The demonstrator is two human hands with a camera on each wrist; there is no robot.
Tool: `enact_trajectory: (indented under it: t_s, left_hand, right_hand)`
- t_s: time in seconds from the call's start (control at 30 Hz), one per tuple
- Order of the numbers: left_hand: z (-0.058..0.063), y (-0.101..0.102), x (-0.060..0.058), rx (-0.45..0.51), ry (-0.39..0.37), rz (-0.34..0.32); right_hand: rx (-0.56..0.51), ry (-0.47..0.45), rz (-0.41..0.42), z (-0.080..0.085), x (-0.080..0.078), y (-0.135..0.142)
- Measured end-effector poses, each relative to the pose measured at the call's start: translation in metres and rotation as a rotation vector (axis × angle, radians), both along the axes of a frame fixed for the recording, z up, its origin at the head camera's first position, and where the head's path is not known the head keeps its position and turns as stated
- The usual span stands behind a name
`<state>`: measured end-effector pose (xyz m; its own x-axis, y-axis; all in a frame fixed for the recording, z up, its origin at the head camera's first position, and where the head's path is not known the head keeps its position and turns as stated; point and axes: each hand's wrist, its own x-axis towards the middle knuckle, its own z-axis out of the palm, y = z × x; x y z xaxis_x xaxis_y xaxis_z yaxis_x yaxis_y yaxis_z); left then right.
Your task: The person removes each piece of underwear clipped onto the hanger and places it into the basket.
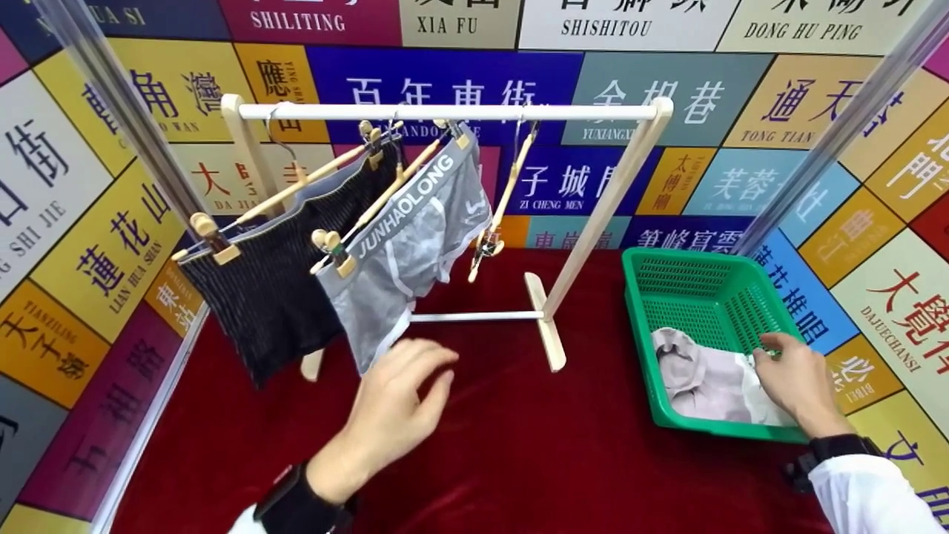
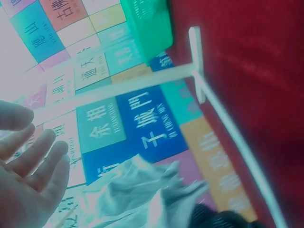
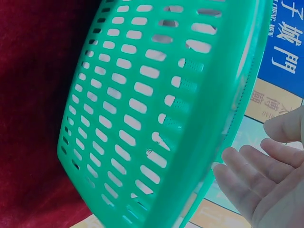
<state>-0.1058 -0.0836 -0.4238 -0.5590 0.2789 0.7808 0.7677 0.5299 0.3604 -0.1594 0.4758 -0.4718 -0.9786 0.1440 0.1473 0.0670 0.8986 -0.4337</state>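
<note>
My left hand [image 1: 404, 397] holds nothing, its fingers loosely bent, just in front of the lower edge of grey boxer briefs [image 1: 426, 237]. Clips on a wooden hanger hold these briefs by the JUNHAOLONG waistband. Beside them to the left, black ribbed shorts [image 1: 274, 297] hang from another clip hanger [image 1: 296, 185]. A third hanger [image 1: 513, 185] on the right carries no garment. My right hand [image 1: 797, 382] is over the right side of the green basket [image 1: 645, 356], above a pale pinkish-grey garment [image 1: 708, 382]. The right wrist view shows that hand's fingers [image 3: 251, 166] relaxed beside the rim.
A rack with a white top bar [image 1: 445, 113] and wooden legs [image 1: 597, 222] stands on a dark red cloth [image 1: 519, 445]. Colourful panels with printed characters [image 1: 460, 74] form walls behind and at the sides. Clear posts [image 1: 838, 111] rise left and right.
</note>
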Motion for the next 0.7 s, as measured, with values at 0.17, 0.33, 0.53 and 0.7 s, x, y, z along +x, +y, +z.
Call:
enact_trajectory:
  t_s: [0.17, 0.33, 0.53, 0.7]
  left_hand:
    - [0.022, -0.002, -0.011, -0.05, 0.114, 0.056]
    - [0.042, -0.008, -0.018, -0.087, 0.203, 0.111]
    - [0.066, -0.016, -0.027, -0.189, 0.339, 0.22]
    - [0.081, -0.023, -0.034, -0.263, 0.38, 0.365]
  right_hand:
    - [0.005, 0.007, 0.013, 0.002, 0.005, -0.007]
    - [-0.023, -0.006, 0.06, 0.002, 0.009, -0.016]
    - [-0.04, 0.006, 0.102, 0.0, 0.015, -0.022]
    - [-0.034, 0.036, 0.127, 0.0, 0.018, -0.025]
